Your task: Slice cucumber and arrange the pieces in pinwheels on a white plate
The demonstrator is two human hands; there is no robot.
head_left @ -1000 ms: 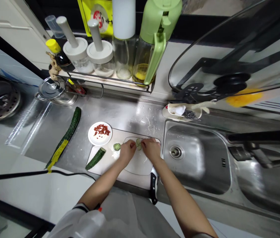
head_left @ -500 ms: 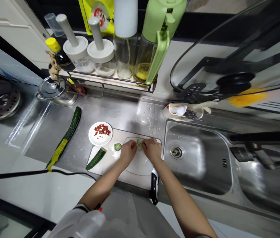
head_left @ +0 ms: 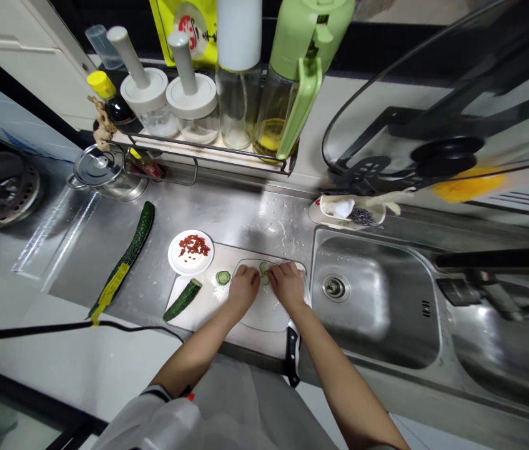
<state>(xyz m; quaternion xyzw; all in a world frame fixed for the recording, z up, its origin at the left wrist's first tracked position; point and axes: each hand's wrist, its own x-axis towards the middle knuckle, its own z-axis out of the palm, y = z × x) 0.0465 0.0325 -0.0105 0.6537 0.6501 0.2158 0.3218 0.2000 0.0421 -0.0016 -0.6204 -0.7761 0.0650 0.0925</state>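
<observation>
On the right part of the cutting board [head_left: 227, 322], my two hands work close together over thin cucumber slices [head_left: 264, 269]. The fingers of my left hand [head_left: 244, 289] are curled in beside the slices; what they hold, if anything, is hidden. My right hand [head_left: 287, 282] has its fingertips pinched at the edge of a slice. A small stack of cucumber slices [head_left: 222, 277] lies left of my left hand. Further left is a cut piece of cucumber [head_left: 182, 300]. A knife [head_left: 291, 356] rests at the board's right edge, its black handle over the counter edge, near my right wrist.
A white plate of chopped red pieces [head_left: 190, 253] overlaps the board's corner. To the left lies a whole cucumber [head_left: 137, 240] with a yellow band. The sink [head_left: 376, 294] is at the right. A lidded pot [head_left: 105, 172] and a condiment rack [head_left: 208, 150] stand behind.
Almost nothing differs. Both hands stay over the slices, with only slight finger movement, and the view has shifted a little.
</observation>
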